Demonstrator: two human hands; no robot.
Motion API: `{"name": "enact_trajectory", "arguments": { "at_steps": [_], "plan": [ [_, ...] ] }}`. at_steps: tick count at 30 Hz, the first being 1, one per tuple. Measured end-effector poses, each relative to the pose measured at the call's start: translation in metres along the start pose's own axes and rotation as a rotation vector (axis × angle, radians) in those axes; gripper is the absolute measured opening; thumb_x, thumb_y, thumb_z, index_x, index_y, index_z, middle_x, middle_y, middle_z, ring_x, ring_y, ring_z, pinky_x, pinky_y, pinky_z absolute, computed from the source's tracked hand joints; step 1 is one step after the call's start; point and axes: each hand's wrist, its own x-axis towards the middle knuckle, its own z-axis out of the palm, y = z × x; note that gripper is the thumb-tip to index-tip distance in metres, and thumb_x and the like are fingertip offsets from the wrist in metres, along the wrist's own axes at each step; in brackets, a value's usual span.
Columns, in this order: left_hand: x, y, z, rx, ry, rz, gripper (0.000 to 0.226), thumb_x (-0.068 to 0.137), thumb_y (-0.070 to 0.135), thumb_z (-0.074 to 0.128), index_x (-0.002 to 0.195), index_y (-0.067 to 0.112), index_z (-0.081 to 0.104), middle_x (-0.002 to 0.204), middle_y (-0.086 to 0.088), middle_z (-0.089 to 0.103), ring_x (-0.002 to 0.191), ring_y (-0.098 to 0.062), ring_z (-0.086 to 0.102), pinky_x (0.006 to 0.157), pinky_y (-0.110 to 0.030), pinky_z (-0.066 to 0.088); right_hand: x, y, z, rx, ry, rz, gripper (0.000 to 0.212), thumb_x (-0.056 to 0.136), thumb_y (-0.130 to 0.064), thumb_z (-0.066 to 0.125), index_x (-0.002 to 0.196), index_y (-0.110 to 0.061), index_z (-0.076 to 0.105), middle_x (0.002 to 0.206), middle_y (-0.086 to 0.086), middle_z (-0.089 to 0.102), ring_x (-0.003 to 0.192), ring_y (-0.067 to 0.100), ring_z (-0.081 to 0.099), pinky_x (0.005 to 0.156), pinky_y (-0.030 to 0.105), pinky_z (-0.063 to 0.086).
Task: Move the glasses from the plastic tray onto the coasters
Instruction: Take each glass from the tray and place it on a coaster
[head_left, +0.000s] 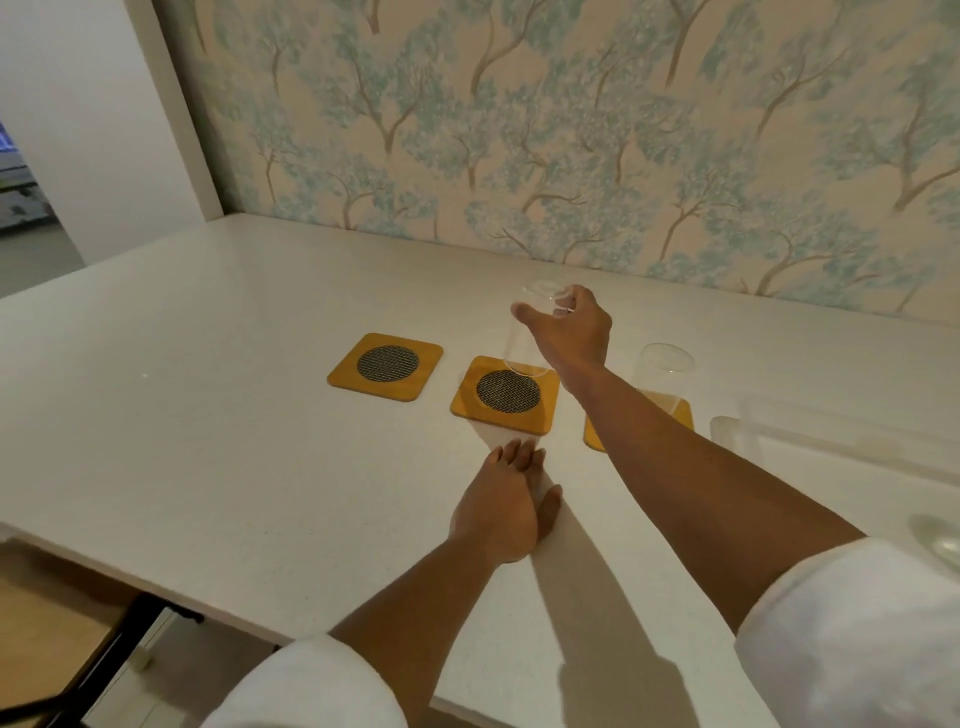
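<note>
Nearest us, our left hand (506, 512) lies flat and empty on the white surface (208, 415). Our right hand (569, 332) is clamped around the rim of a clear drinking glass (530, 338), held over the rear edge of the middle square wooden coaster (505, 394). Another clear glass (665, 374) stands on the right coaster (680, 413); the left coaster (385, 366) is bare. The clear plastic tray (857, 441) lies at right.

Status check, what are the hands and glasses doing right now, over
Right hand grips a glass, tilted over the middle coaster. Left hand flat on the counter. Nothing in the way.
</note>
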Motion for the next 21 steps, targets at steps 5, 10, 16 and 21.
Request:
{"name": "enact_trajectory", "arguments": {
  "at_steps": [5, 10, 16, 21],
  "plan": [
    [0.001, -0.001, 0.003, -0.004, 0.003, -0.022, 0.072, 0.095, 0.063, 0.017, 0.154, 0.022, 0.021, 0.162, 0.001, 0.017, 0.149, -0.017, 0.006, 0.112, -0.026, -0.01, 0.002, 0.016, 0.016, -0.068, -0.042, 0.035, 0.066, 0.063, -0.051, 0.083, 0.113, -0.015, 0.059, 0.116, 0.002, 0.062, 0.106, 0.02, 0.061, 0.09, 0.042, 0.054],
    [0.002, -0.004, 0.009, -0.071, 0.021, -0.052, 0.077, 0.089, 0.07, 0.018, 0.153, 0.026, 0.024, 0.161, 0.007, 0.019, 0.148, -0.014, 0.006, 0.107, -0.022, -0.012, 0.002, 0.029, 0.027, -0.092, -0.083, 0.064, 0.066, 0.063, -0.05, 0.083, 0.113, -0.014, 0.059, 0.118, 0.003, 0.063, 0.108, 0.021, 0.061, 0.092, 0.041, 0.053],
    [0.004, -0.005, 0.015, -0.068, 0.024, -0.084, 0.078, 0.087, 0.072, 0.02, 0.152, 0.029, 0.025, 0.161, 0.009, 0.021, 0.148, -0.013, 0.009, 0.107, -0.026, -0.014, 0.003, 0.04, 0.036, -0.12, -0.103, 0.079, 0.068, 0.064, -0.049, 0.083, 0.116, -0.013, 0.059, 0.122, 0.005, 0.063, 0.109, 0.021, 0.061, 0.092, 0.04, 0.053],
    [0.004, -0.005, 0.013, -0.036, 0.021, -0.067, 0.077, 0.089, 0.071, 0.018, 0.153, 0.028, 0.023, 0.161, 0.008, 0.019, 0.148, -0.014, 0.007, 0.104, -0.025, -0.018, 0.002, 0.048, 0.041, -0.145, -0.113, 0.068, 0.068, 0.065, -0.049, 0.083, 0.118, -0.014, 0.058, 0.123, 0.004, 0.063, 0.111, 0.02, 0.06, 0.089, 0.034, 0.051]
  ]
}}
